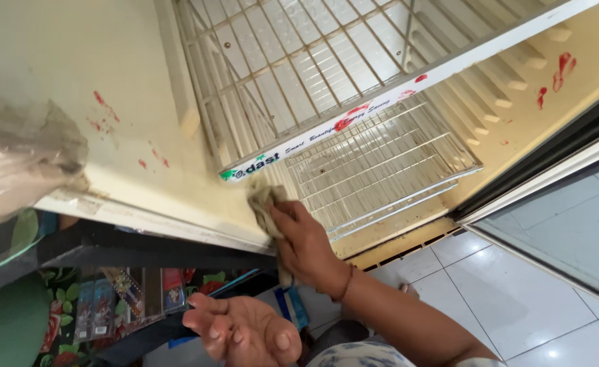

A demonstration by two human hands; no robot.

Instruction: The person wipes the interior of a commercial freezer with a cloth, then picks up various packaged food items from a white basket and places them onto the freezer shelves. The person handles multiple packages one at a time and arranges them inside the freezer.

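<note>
Right hand (pixel 304 246), grip closed on a crumpled beige cloth (pixel 264 202) pressed to the open fridge's (pixel 143 102) inner wall just below the front rail of its wire shelf (pixel 299 61), left hand (pixel 245 331), grip wide and empty, palm up, below the cloth

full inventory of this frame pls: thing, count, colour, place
wire shelves: two, white, inside the open fridge, upper and lower
fridge wall: one, cream with red smears, left of the shelves
cloth: one, beige, pressed on the fridge's front edge
plastic bag: one, clear, far left
floor tiles: white, lower right
packets: several, multicoloured, lower left
bracelet: one, dark, right wrist
right hand: holds the cloth
left hand: open, palm up, empty, bottom centre
</note>
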